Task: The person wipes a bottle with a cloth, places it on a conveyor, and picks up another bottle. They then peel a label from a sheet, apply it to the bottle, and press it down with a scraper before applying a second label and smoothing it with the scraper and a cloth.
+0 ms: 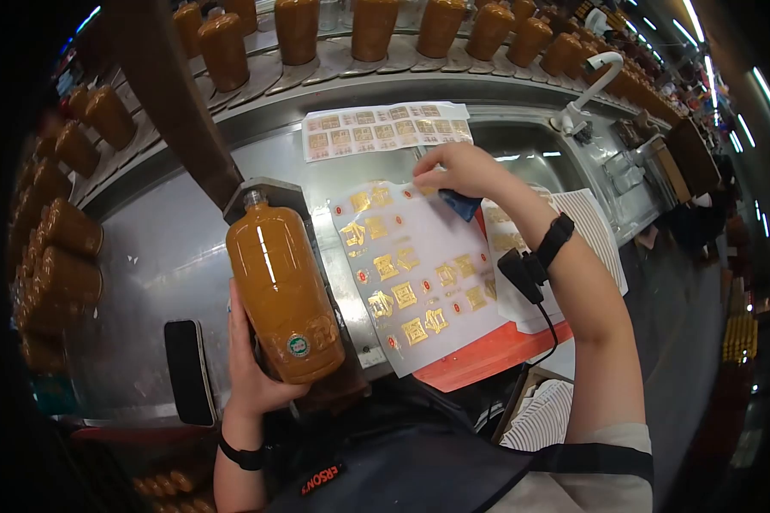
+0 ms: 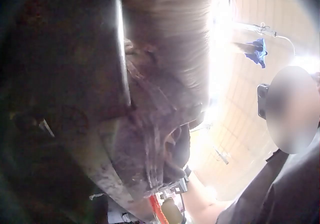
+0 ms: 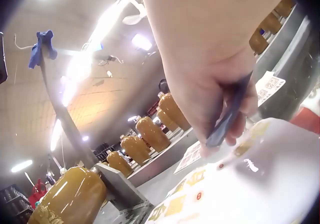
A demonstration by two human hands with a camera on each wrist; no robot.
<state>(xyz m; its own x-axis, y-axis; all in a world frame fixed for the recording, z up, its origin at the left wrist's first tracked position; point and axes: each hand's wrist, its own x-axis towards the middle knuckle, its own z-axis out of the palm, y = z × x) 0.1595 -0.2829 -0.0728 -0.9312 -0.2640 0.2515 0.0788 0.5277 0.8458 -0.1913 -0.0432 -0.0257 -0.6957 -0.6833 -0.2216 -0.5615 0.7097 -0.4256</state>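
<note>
Amber glazed bottle (image 1: 282,291), one, lying on its side on the steel counter (image 1: 145,248), neck pointing away from the person. The left hand (image 1: 252,359) cups its lower body from the left, grip closed round it with the fingers hidden behind the bottle. A small round green-and-white label sits near the bottle's base, just right of that grip. The neck rests at a grey metal bracket (image 1: 269,190), straight beyond the grip.

Black phone (image 1: 188,372), one, flat on the counter, just left of the left grip.

Sticker sheet (image 1: 419,282), white, printed with gold characters and small red dots, right of the bottle, lying over a red board (image 1: 488,355).

Right hand (image 1: 458,171), at the far end of the sticker sheet, grip narrow, pinching a blue tool (image 1: 460,205) between thumb and fingers. The tool's lower edge appears to meet the sheet directly under the grip.

Second sheet (image 1: 385,128), with smaller gold labels, just beyond the right grip, on the counter's raised back edge.

White bent pipe (image 1: 590,81), beyond and right of the right grip.

Upright bottles (image 1: 372,26), amber, in a row on the conveyor, farthest from both grips. Side bottles (image 1: 64,256), amber, stand well left of the left grip.

The left wrist view is too blurred to read.
</note>
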